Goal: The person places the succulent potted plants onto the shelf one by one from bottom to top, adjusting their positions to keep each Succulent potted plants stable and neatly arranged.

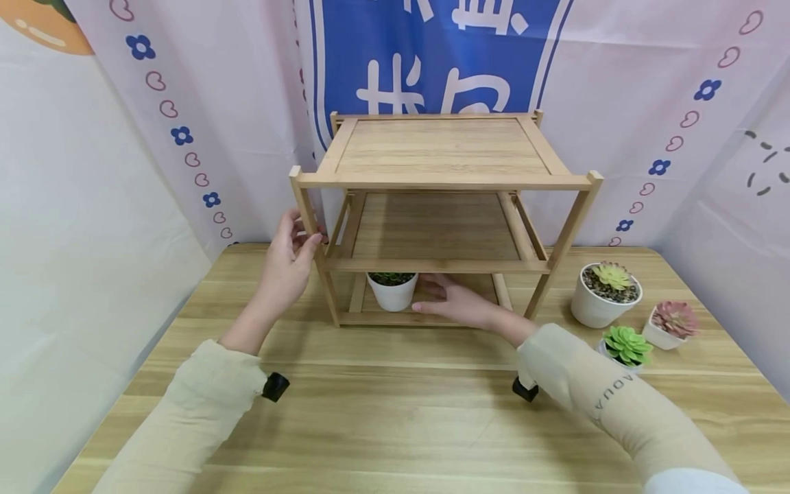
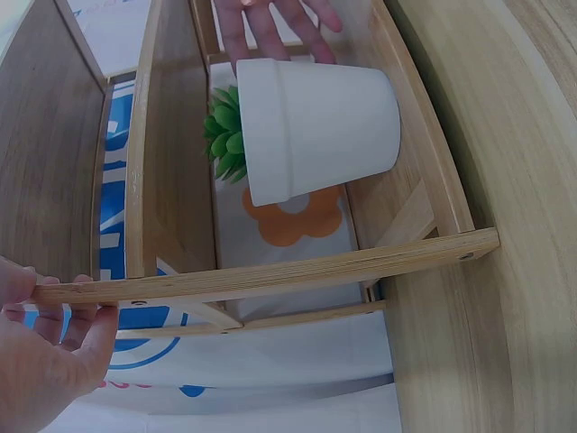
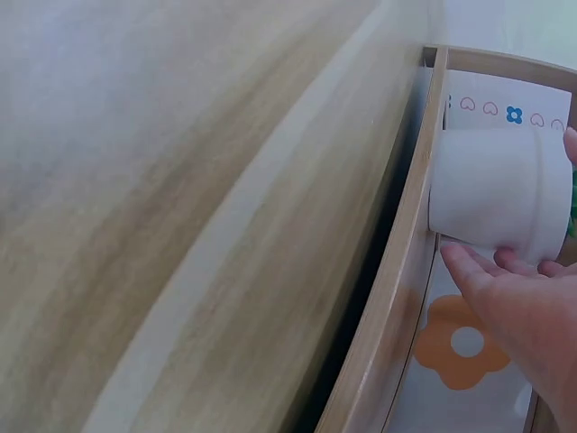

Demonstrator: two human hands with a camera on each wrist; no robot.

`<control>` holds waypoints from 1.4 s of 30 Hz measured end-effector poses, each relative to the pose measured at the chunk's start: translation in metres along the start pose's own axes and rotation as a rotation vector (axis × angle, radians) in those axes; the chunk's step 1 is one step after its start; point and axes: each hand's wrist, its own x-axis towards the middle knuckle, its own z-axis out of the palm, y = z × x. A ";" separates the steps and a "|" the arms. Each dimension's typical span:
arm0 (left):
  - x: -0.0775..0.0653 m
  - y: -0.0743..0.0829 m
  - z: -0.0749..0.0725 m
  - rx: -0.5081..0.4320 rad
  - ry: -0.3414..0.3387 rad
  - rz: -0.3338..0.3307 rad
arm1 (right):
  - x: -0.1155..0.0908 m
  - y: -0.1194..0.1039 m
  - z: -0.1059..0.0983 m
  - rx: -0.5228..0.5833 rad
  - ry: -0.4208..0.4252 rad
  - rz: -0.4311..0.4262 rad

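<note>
— Backdrop: white printed cloth, blue lettered panel at top centre; below, one wood-grain tabletop. Fingers?

— Right hand, centre of frame: fingers spread apart, reaching to the side of a white tapered flowerpot, not wrapped round it; firmness of contact, cannot tell. Left hand, left of centre: thumb and fingers clamped on the left front post.

— Flowerpot, contents and location?

— One green succulent; pot upright, left part of the bottom shelf. Whether its base sits fully flat, not certain. Housing: one three-tier wooden rack, centre.

— Beyond the rack?

— Three further items, right of frame: yellow-green succulent in a round white pot, uppermost; pink succulent, farthest right; bright green succulent, lowest, beside the right sleeve.

— Step in hand?

— Positioning the flowerpot on the bottom shelf, by my judgement; the left hand seems to steady the rack.

— Next move calls for?

— Likely a settled base, then a low exit for the right hand, knuckles clear of the middle shelf.
</note>
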 end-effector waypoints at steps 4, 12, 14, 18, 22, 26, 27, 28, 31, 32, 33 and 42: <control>0.000 -0.001 0.000 -0.001 -0.001 0.001 | -0.003 0.001 0.000 0.000 0.005 -0.021; 0.000 -0.001 0.000 -0.006 -0.008 0.003 | -0.008 0.004 0.002 0.015 0.013 -0.121; 0.000 -0.001 0.000 -0.001 -0.010 0.003 | -0.008 0.006 0.003 0.028 0.013 -0.150; 0.001 -0.001 0.000 0.004 -0.011 0.003 | -0.011 0.008 0.005 0.046 0.012 -0.186; 0.001 -0.001 0.000 0.003 -0.012 0.003 | -0.015 0.008 0.005 0.056 0.005 -0.200; 0.001 -0.001 0.000 0.005 -0.012 0.005 | -0.019 0.006 0.007 0.067 -0.003 -0.202; 0.001 -0.001 0.000 0.005 -0.013 0.005 | -0.020 0.006 0.007 0.067 -0.004 -0.196; 0.001 -0.001 -0.001 0.004 -0.013 0.006 | -0.021 0.006 0.007 0.069 -0.006 -0.192; 0.000 -0.001 -0.001 0.004 -0.011 0.003 | -0.025 0.004 0.008 0.070 -0.014 -0.182; 0.000 -0.001 -0.001 0.004 -0.011 0.002 | -0.027 0.003 0.009 0.070 -0.017 -0.181; 0.000 -0.001 -0.001 0.004 -0.012 0.001 | -0.029 0.003 0.009 0.072 -0.020 -0.181; 0.000 -0.002 -0.002 0.003 -0.009 0.010 | -0.042 0.010 0.009 0.071 -0.051 -0.242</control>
